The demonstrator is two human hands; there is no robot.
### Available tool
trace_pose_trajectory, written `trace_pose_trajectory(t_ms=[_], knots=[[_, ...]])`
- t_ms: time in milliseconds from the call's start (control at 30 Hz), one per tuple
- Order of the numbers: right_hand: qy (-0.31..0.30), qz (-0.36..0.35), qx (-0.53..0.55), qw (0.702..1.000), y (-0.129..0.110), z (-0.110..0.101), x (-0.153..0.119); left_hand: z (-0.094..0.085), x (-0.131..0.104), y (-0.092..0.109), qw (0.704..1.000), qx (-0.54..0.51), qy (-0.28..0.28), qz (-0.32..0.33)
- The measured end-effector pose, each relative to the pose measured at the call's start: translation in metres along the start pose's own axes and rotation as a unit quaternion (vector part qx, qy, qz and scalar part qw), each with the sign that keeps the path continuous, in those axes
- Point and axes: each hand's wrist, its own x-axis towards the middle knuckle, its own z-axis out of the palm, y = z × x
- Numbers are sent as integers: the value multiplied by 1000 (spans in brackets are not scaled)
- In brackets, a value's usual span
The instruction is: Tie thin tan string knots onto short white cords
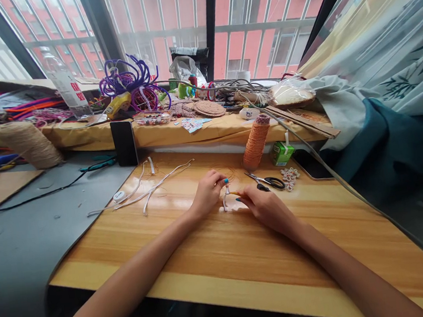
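Note:
My left hand (208,193) is pinched on a short white cord (225,201) just above the wooden tabletop, and the cord's lower end hangs down. From the right, my right hand (267,207) grips a thin gold-coloured tool (235,193), whose tip meets the cord near my left fingertips. Its exact kind is too small to tell. Black-handled scissors (268,179) lie slightly open just beyond my right hand. Beside them is a small cluster of pale knotted cord flowers (289,178). Several loose white cords (157,185) are spread to the left of my left hand.
An orange thread cone (256,142) stands behind my hands, with a green carton (282,153) and a phone (312,163) to its right. Another phone (124,143) leans on the cluttered ledge (167,134). A grey cable (340,180) crosses the table's right side.

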Motion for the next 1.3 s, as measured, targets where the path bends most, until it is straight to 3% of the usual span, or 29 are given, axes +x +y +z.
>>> trace_pose_trajectory(t_ms=[233, 433, 667, 1000, 1300], knots=[[-7, -23, -94, 995, 2, -2, 0, 0, 1, 1, 1000, -10, -9, 9], [14, 19, -169, 985, -1, -3, 4, 0, 2, -1, 1000, -12, -14, 8], [53, -16, -88, 995, 2, 1, 3, 0, 2, -2, 999, -13, -44, 9], [-24, -33, -84, 996, 6, 0, 1, 0, 1, -1, 999, -11, -37, 8], [-28, -13, -94, 995, 7, 1, 0, 2, 0, 1, 999, 0, -33, 22]])
